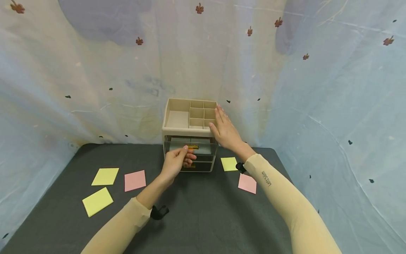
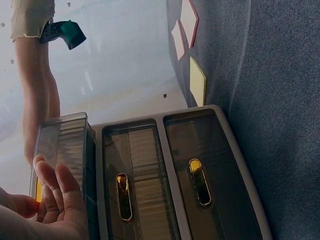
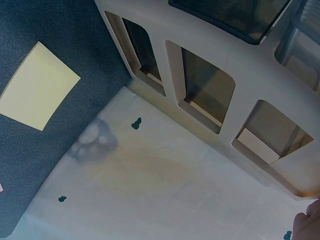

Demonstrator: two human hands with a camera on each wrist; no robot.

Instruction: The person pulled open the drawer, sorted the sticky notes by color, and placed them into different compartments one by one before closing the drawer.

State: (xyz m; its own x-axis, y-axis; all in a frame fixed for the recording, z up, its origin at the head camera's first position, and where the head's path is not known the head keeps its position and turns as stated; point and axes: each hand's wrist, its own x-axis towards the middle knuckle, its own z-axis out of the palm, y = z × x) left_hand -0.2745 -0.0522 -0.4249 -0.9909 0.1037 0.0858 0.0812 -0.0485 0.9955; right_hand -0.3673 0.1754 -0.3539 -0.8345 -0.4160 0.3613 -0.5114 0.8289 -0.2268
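Pinching the amber handle (image 1: 193, 147) of the clear, smoky top drawer (image 1: 206, 149), the left hand (image 1: 174, 163) has its other fingers loosely curled. The right hand (image 1: 226, 132) lies open, fingers straight, against the organizer's side. That boxy beige plastic organizer (image 1: 188, 132) stands at the middle of the dark fabric-covered table's (image 1: 203, 215) far edge.

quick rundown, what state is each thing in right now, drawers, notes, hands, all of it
Organizer: upright on the table
Top drawer: partly pulled out
Middle drawer: shut
Bottom drawer: shut
Yellow notes: three, lying flat
Pink notes: two, lying flat
Left hand: fingers curled at the top drawer's handle
Right hand: fingers straight against the organizer's right side
Patterned cloth: hanging behind the table
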